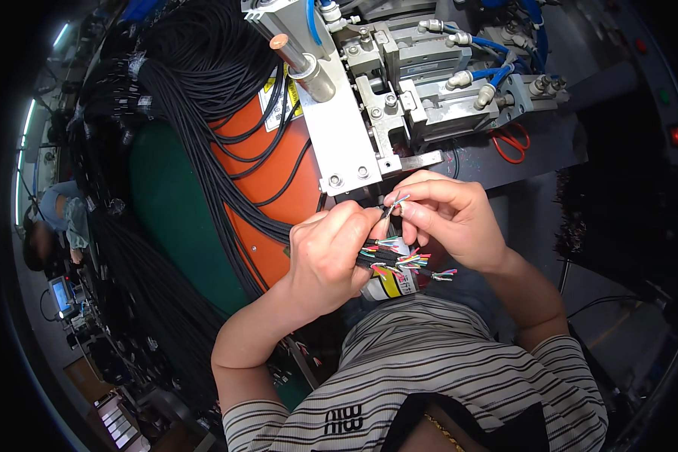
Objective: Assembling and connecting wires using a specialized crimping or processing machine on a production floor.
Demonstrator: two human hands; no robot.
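My left hand (pixel 328 252) is closed around a bundle of black cables, whose stripped ends stick out to its right. Thin coloured wires (pixel 414 261), among them red, green, white and yellow, fan from those ends. One cable end (pixel 394 206) points up apart from the others, between my two hands. With thumb and index finger, my right hand (pixel 453 218) pinches the fine wires of that end. Back to the left, the long black cables (pixel 203 169) run from my left hand over an orange surface. A white and yellow label (pixel 390 285) shows below the wire ends.
Ahead stands a metal fixture (pixel 343 151) with pneumatic cylinders (pixel 459 102) and blue air hoses (pixel 497 74). Red-handled scissors (pixel 511 145) lie right of it. A green surface (pixel 169 203) and more hanging cables fill the left. Another person (pixel 60 218) is at the far left.
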